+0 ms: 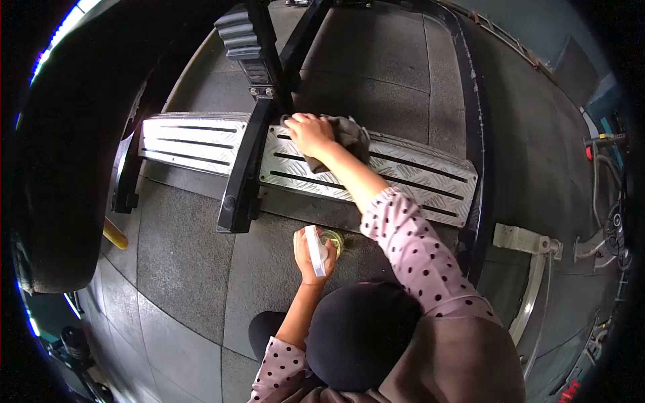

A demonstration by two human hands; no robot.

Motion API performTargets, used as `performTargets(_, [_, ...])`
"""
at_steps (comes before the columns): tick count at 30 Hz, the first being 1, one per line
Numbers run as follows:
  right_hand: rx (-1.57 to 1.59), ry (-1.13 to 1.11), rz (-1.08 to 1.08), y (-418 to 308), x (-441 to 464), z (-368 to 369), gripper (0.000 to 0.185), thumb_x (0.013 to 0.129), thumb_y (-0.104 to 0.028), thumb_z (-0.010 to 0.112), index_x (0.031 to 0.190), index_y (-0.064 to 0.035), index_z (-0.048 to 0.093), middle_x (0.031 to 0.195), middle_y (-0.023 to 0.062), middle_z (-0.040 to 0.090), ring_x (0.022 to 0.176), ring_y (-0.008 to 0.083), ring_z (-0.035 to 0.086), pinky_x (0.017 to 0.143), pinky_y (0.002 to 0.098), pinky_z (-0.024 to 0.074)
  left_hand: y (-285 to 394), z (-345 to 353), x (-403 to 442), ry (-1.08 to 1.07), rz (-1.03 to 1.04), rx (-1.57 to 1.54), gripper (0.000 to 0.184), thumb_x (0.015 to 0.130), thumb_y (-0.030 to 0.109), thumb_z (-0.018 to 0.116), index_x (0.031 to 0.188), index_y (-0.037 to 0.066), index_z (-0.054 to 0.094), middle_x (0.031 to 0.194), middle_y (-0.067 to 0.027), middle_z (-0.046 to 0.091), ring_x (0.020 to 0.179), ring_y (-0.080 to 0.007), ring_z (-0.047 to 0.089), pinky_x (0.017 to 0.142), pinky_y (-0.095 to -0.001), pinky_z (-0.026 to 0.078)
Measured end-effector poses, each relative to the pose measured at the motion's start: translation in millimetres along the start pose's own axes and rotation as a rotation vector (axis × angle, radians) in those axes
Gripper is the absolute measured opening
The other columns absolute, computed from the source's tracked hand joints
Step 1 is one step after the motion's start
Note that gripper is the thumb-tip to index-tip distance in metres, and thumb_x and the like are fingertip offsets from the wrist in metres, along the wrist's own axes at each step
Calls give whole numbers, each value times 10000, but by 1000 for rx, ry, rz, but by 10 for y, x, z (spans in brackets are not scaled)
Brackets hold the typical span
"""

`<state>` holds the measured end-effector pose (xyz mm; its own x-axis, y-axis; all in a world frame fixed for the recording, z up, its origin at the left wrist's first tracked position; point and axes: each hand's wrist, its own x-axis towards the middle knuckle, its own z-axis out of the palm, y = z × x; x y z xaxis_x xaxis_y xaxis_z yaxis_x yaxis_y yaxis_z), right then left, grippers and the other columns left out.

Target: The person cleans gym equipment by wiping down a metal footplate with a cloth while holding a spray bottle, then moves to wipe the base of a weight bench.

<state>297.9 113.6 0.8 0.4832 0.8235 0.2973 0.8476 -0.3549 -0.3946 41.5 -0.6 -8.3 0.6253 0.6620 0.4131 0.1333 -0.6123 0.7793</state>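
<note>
Our right hand (310, 136) lies on a dark cloth (349, 140), which sits bunched on the right-hand metal tread plate (430, 180), close to that plate's left end and its far edge. The fingers of this hand are bent and close together, reaching over the cloth's left side; their undersides are hidden, so we cannot tell whether they grip it or only press down. Most of the cloth's folds show to the right of our knuckles.

Our left hand (304, 258) is nearer to us, in front of the same plate and apart from it. Its fingers are closed around a bottle (334, 239) with a pale top and a clear, yellow-green body. We see it from above, and cannot tell whether its base touches the floor matting (178, 269).

A second tread plate (191, 138) lies to the left, with a black frame bar (240, 181) between the two. Both plates are silvery and slotted, and the right one shows a raised pattern. Beyond the bar's far end rises a black post with a ribbed pad (242, 41). We wear polka-dotted sleeves (430, 262), and our dark-clad knee (363, 336) shows below, between our arms.
</note>
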Motion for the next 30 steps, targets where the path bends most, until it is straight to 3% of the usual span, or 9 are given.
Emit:
performTargets(2, [-59, -29, 43, 172, -283, -215, 307, 936, -306, 528, 1203, -194, 629, 1299, 46, 578, 1186, 267, 548, 972, 516, 407, 15, 1, -37, 18, -38, -52, 346, 739, 67, 664, 1052, 10, 527, 942, -118, 543, 865, -269, 541, 790, -362, 447])
performTargets(4, [-104, 45, 87, 497, -673, -482, 293, 926, -299, 551, 1172, -174, 647, 1243, 49, 613, 1164, 269, 567, 965, 471, 428, 81, 25, -1, 64, -76, -118, 296, 686, 87, 660, 950, 32, 538, 916, -152, 563, 851, -356, 533, 762, -440, 442])
performTargets(8, [-285, 153, 223, 1191, -1642, -1248, 242, 914, -287, 578, 1105, -166, 666, 1078, 40, 654, 978, 292, 631, 860, 444, 478, 60, 31, -21, 84, -38, -93, 304, 689, 84, 656, 964, 24, 541, 909, -159, 552, 847, -366, 533, 761, -446, 446])
performTargets(11, [-427, 85, 528, 1672, -2200, -1804, 190, 905, -260, 570, 1000, -138, 680, 1024, 45, 655, 1008, 279, 605, 832, 444, 476, 47, 29, -39, 98, -31, -98, 305, 693, 81, 655, 970, 21, 543, 907, -163, 549, 847, -370, 533, 760, -450, 448])
performTargets(13, [-488, 282, 424, 2118, -2440, -1833, 208, 915, -259, 554, 946, -101, 686, 1029, 66, 645, 1028, 302, 582, 822, 452, 476, 51, 22, -33, 93, -13, -83, 312, 699, 78, 653, 983, 22, 537, 914, -166, 548, 849, -372, 532, 766, -451, 444])
performTargets(17, [-629, 197, 629, 1849, -2211, -1774, 252, 918, -266, 553, 935, -61, 699, 1089, 89, 598, 1064, 323, 513, 873, 462, 443, 77, 29, 7, 78, 13, -58, 328, 701, 85, 651, 997, 24, 525, 918, -167, 542, 850, -369, 529, 771, -449, 440])
performTargets(25, [-473, -39, 921, 2090, -1916, -1839, 317, 950, -299, 457, 1072, -107, 677, 1194, 120, 605, 1142, 358, 526, 953, 490, 433, 54, 34, 3, 80, 41, -53, 320, 692, 89, 648, 980, 22, 525, 909, -172, 533, 850, -372, 527, 769, -448, 441])
performTargets(28, [-531, 98, 770, 1855, -2175, -1739, 357, 954, -322, 477, 1204, -108, 617, 1242, 119, 582, 1175, 363, 499, 975, 487, 418, -50, 5, -78, 52, 75, -53, 366, 771, 53, 664, 1097, -1, 509, 975, -106, 513, 886, -233, 532, 819, -329, 444])
performTargets(30, [-555, 298, 558, 1586, -2534, -1624, 429, 941, -302, 517, 1313, -90, 534, 1335, 137, 514, 1248, 373, 440, 1052, 484, 360, -49, 11, -95, 57, 80, -49, 371, 772, 59, 669, 1101, -1, 508, 974, -108, 515, 883, -237, 533, 820, -330, 445])
